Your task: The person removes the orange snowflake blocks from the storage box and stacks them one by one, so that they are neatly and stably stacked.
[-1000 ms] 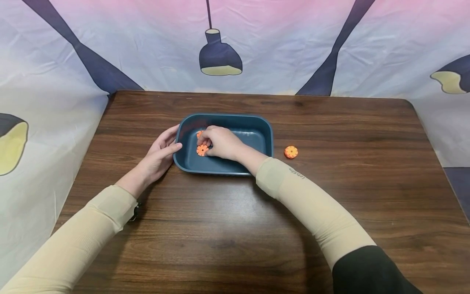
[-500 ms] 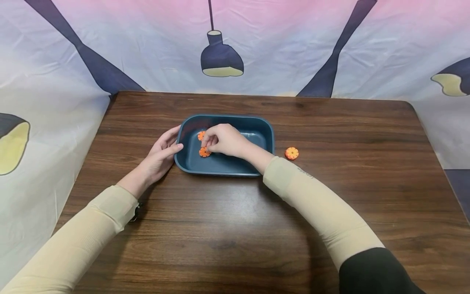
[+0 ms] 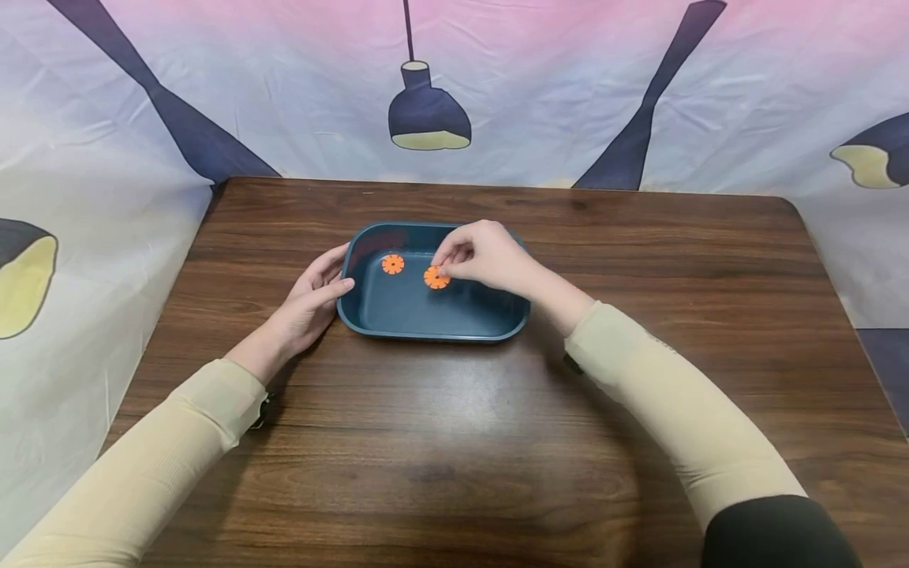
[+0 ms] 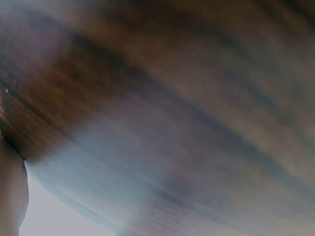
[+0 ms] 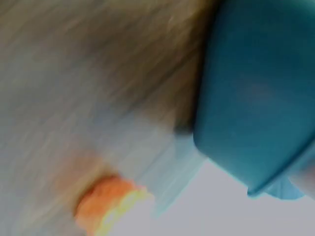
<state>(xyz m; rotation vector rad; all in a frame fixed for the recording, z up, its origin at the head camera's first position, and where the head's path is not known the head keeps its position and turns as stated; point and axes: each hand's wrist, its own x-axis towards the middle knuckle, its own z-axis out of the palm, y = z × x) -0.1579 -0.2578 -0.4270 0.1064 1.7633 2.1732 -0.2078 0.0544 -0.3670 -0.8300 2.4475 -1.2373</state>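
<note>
A dark teal plastic tray (image 3: 398, 315) with rounded corners stands on the brown wooden table. My left hand (image 3: 305, 304) holds its left end, thumb at the rim and fingers along the outer wall. Over the tray, my right hand (image 3: 486, 256) pinches an orange notched disc (image 3: 436, 277) between thumb and fingers. A second orange disc (image 3: 393, 264) lies on the tray floor at the back left. In the right wrist view, blurred orange and yellow pieces (image 5: 106, 204) sit on the table outside the tray; my right arm hides them in the head view.
The wooden table (image 3: 398, 442) stretches around the tray on all sides. Behind it hangs a cloth backdrop (image 3: 525, 102) printed with lamps. Mostly blurred table surface fills the left wrist view.
My right hand has moved right and up from the tray's left part, carrying the pinched disc. The right forearm now covers the pieces beside the tray. My left hand stays put.
</note>
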